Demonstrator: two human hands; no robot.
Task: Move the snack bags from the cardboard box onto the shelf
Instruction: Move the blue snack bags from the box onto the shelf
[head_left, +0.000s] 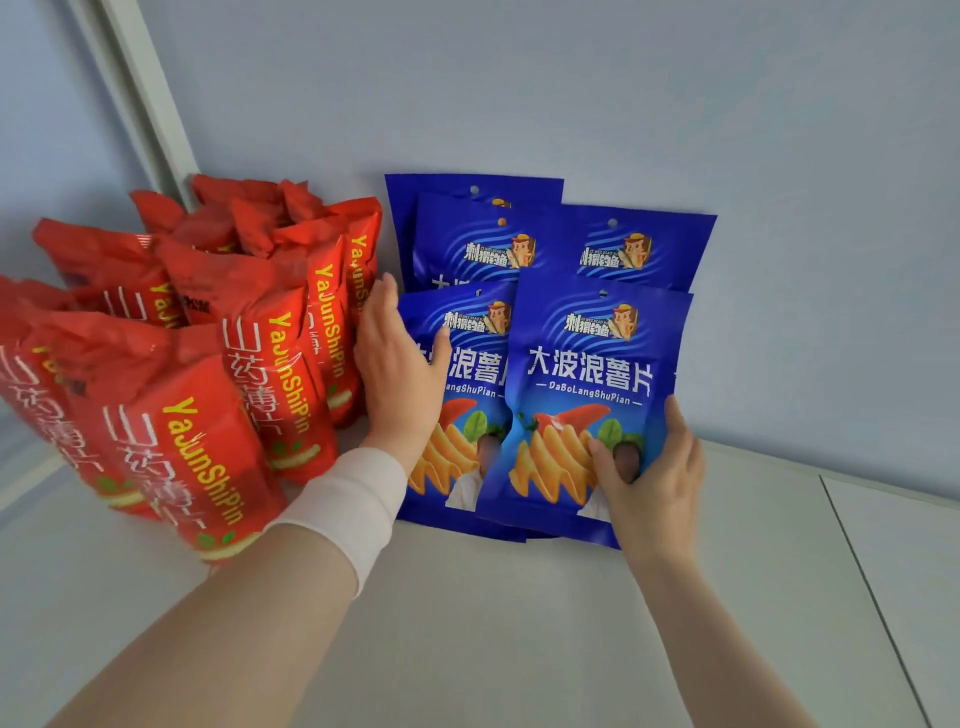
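The red snack bags are shiny plastic film. It is crinkly at the tops and the light glints on it. The blue snack bags are plastic too, smoother and flatter, with a soft shine. The shelf is white, smooth and flat, with hardly any shine; it looks like painted board. A thin seam runs across it on the right. The wall behind is pale blue, matt and even. A white wristband looks like soft cloth.
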